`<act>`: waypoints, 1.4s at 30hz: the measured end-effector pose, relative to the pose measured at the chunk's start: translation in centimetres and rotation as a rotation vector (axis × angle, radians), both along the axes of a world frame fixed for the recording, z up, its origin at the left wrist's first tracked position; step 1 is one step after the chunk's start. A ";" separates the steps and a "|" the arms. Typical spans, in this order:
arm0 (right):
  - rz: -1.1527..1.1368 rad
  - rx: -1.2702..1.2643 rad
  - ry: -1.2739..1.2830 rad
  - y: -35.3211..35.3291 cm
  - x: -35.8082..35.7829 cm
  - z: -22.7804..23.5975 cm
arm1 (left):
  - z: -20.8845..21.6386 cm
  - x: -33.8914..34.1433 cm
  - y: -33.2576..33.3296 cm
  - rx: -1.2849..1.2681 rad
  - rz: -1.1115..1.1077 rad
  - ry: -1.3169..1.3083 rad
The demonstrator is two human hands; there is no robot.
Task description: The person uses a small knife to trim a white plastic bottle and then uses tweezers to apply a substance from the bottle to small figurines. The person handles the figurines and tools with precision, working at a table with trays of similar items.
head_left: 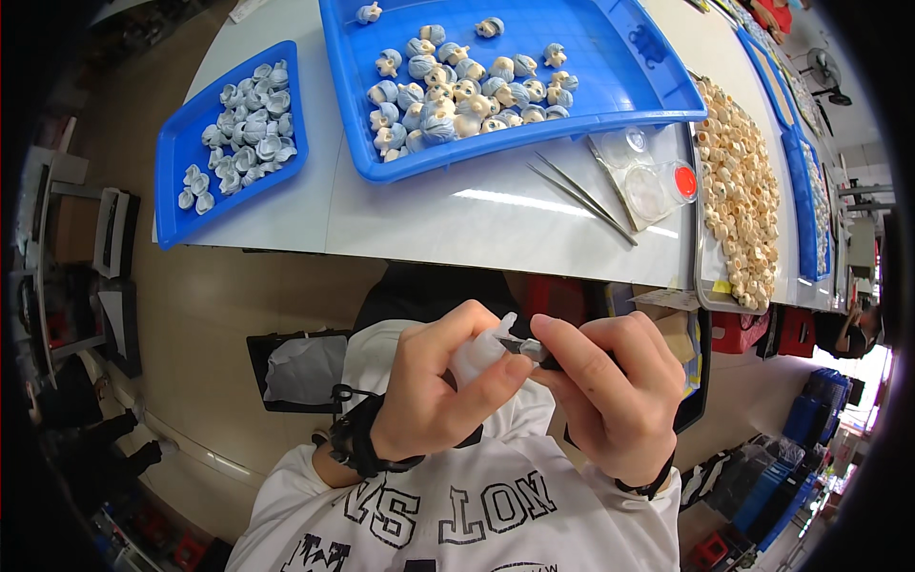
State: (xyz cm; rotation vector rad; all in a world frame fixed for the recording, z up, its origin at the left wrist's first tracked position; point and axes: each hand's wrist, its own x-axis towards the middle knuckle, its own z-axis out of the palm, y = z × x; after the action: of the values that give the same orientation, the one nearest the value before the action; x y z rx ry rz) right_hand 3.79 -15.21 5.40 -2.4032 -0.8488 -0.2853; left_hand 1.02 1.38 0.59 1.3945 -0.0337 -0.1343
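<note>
In front of my chest, my left hand (pixel 434 391) is closed round a whitish translucent piece (pixel 477 357) with a narrow tip, its exact kind hidden by the fingers. My right hand (pixel 620 391) pinches a small dark tool with a metal end (pixel 532 350), which meets the white piece; the grip hides most of it. Both hands are over my lap, off the table's near edge. Beyond them, a large blue tray (pixel 534 133) holds many small doll heads (pixel 467 91) with pale blue hair.
A smaller blue tray (pixel 164 191) at the left holds grey-blue hair-shaped shells (pixel 253 124). Tweezers (pixel 586 200) lie near clear cups (pixel 653 191), one with a red cap. A metal tray (pixel 702 257) at the right holds cream hollow heads (pixel 739 191). The white table (pixel 410 219) ends before my lap.
</note>
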 end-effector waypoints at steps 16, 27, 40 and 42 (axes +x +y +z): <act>0.016 0.050 0.043 0.0 0.0 -0.6 | -0.2 0.0 -0.1 -0.056 -0.005 0.066; -0.122 0.077 -0.054 1.1 -0.7 -1.9 | -0.5 0.3 -0.4 0.011 0.078 0.016; -0.017 0.150 0.076 0.5 -0.2 -1.1 | 0.2 0.0 0.3 -0.256 -0.102 0.173; 0.028 0.143 0.067 0.5 0.0 -1.1 | 0.5 -0.1 0.5 -0.276 -0.122 0.207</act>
State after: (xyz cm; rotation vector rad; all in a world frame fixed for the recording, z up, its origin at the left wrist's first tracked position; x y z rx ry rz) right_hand 3.74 -14.69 4.32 -2.2540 -0.8043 -0.2449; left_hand 0.96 1.87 1.09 1.0973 0.0341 -0.3618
